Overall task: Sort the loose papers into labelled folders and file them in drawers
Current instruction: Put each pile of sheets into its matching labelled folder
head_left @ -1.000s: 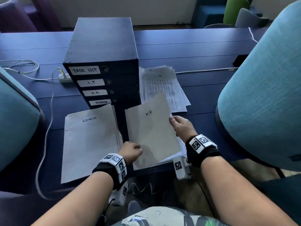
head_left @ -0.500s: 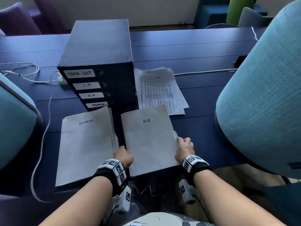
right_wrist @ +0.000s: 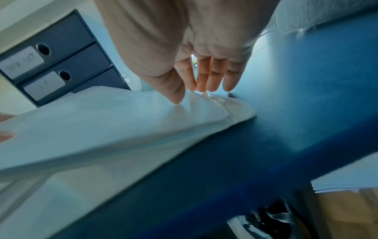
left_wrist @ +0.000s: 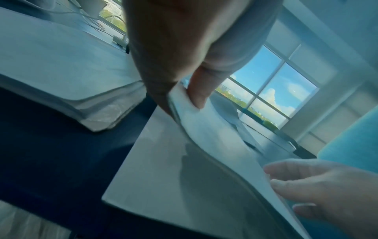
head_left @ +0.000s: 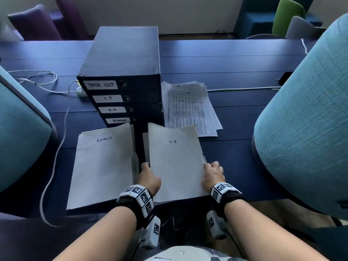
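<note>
The grey H.R. folder [head_left: 175,162] lies on the blue table [head_left: 235,147] in front of me. My left hand [head_left: 146,166] pinches its left edge between thumb and finger [left_wrist: 196,97], and that edge is raised a little. My right hand [head_left: 210,165] rests at the right edge with straight fingers [right_wrist: 212,77] and its thumb tip on the cover [right_wrist: 122,121]. The ADMIN folder [head_left: 103,170] lies flat to the left. Behind both stands the dark drawer unit [head_left: 122,53] with labels TASK LIST, I.T, H.R. and ADMIN. All its drawers are closed. Loose printed papers [head_left: 190,110] lie to its right.
Teal chair backs stand close at the left [head_left: 20,129] and right [head_left: 305,129]. A white cable [head_left: 56,147] and a power strip [head_left: 81,91] lie left of the drawer unit. Another cable [head_left: 241,89] runs across the table at the right.
The H.R. folder, held tilted up a second ago, has come down onto the table. Both hands slid toward me along its side edges.
</note>
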Demonstrator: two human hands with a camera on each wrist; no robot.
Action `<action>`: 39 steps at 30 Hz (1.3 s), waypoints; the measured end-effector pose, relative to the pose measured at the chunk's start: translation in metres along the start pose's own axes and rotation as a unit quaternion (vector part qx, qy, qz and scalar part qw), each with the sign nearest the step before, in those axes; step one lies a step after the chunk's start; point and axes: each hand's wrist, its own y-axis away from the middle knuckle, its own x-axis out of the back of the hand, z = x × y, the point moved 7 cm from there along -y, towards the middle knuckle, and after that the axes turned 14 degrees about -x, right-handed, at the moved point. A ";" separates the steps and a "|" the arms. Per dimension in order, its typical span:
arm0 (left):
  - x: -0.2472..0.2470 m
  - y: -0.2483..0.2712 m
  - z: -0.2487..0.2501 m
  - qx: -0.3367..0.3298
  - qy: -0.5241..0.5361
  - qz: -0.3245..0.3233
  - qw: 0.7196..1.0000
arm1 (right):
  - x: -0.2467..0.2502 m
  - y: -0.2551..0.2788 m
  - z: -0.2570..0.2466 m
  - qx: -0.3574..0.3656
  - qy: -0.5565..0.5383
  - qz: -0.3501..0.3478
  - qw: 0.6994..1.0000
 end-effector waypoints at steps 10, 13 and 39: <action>0.100 -0.016 -0.059 0.013 0.048 0.069 0.996 | -0.009 0.023 -0.083 0.074 -0.270 -0.176 0.944; 0.131 -0.013 -0.084 0.039 0.037 0.090 0.994 | -0.023 0.048 -0.120 0.099 -0.292 -0.218 0.926; 0.196 -0.031 -0.170 0.098 -0.063 0.156 0.981 | -0.092 0.078 -0.236 0.198 -0.021 -0.133 0.971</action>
